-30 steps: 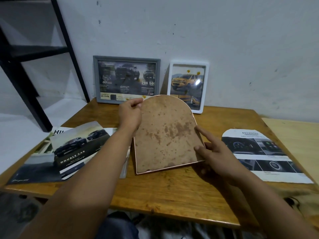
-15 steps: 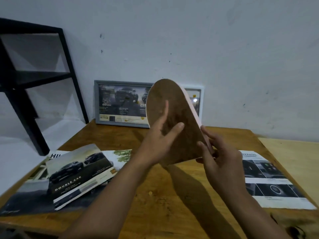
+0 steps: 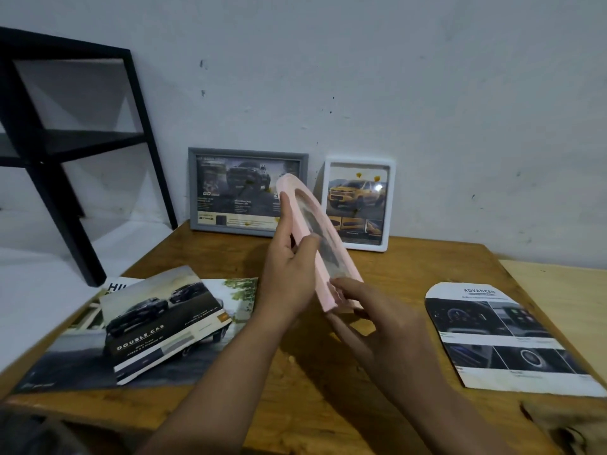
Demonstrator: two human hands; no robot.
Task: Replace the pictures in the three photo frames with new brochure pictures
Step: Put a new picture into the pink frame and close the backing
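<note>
In the centre of the frame, you hold the pink arched photo frame [image 3: 315, 244] above the wooden table [image 3: 410, 274], turned nearly edge-on so that its glazed front faces right and its rounded top points toward the upper middle. Your left hand [image 3: 289, 274] grips its left rim, thumb across the pink edge and fingers [image 3: 285, 211] laid up the back. Your right hand [image 3: 371, 320] pinches the lower end of the frame between thumb and fingers. What picture the frame contains cannot be told from this angle.

Behind it, at upper centre, the grey landscape frame [image 3: 248, 192] leans against the wall [image 3: 394, 77] and shows a dark truck picture; just to its right stands the white upright frame [image 3: 359, 205] with a yellow car picture.

At the right of the frame, an arch-cut brochure picture [image 3: 505, 336], headed ADVANCED, lies flat on the table, well apart from your hands. At lower left, a loose stack of car brochures [image 3: 157, 323] lies on the table, the top one marked DOUBLE CAB. A black metal shelf [image 3: 65, 142] occupies the upper left.
</note>
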